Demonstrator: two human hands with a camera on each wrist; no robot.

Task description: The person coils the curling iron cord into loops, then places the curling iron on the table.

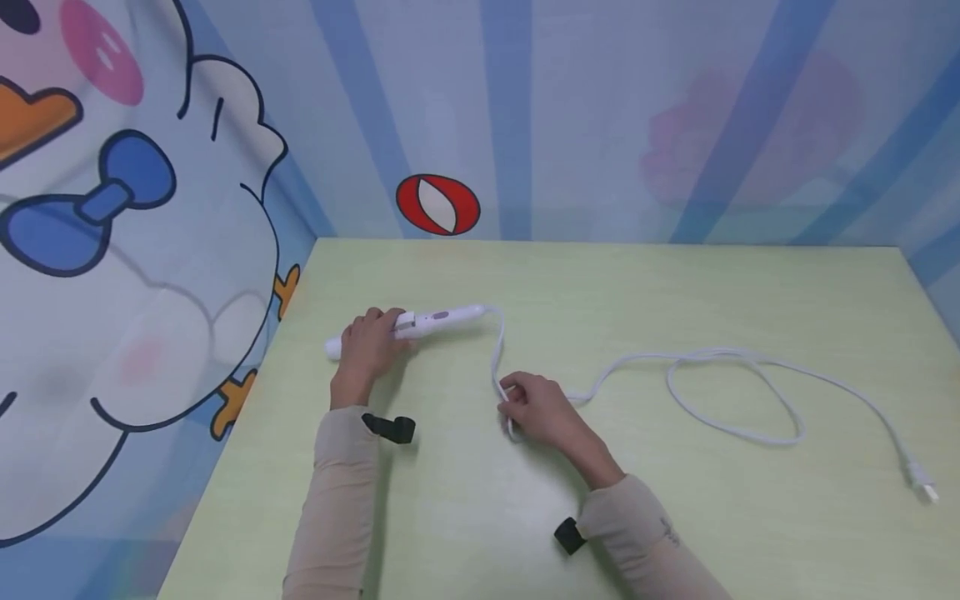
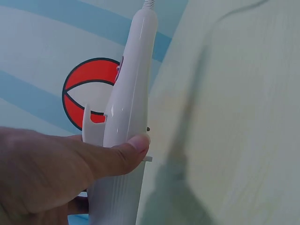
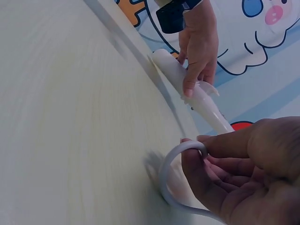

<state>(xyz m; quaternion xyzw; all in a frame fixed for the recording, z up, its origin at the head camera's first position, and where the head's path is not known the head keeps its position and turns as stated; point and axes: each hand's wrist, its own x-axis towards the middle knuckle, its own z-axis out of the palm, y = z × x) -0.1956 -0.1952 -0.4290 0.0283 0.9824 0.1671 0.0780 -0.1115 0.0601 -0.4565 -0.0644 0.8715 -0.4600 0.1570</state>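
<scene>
a: what are the fingers doing out there?

b: from my station, i see the right hand [image 1: 542, 407] with thumb and forefinger pinching a bend of white cord [image 3: 165, 176], just nearer the camera than the handle end of the white styling wand [image 1: 453, 317]. my left hand [image 1: 369, 342] is wrapped round the barrel part, thumb laid against it.

a: and the wand itself?

b: in that left grip, over the pale table [image 1: 675, 517], handle end pointing over toward the right hand's side. i can't tell whether it rests on the surface along its length.

a: how far along would you call it?

b: early, in my judgement. the wand is secured and one bend is pinched. what's left looks like the loose cord: past the right hand it runs well away from the wand, crosses itself in one open loop, and ends at the plug [image 1: 918, 477], the farthest piece from the wand.

a: any containers?

b: none in my three views, so no contents to report.
</scene>
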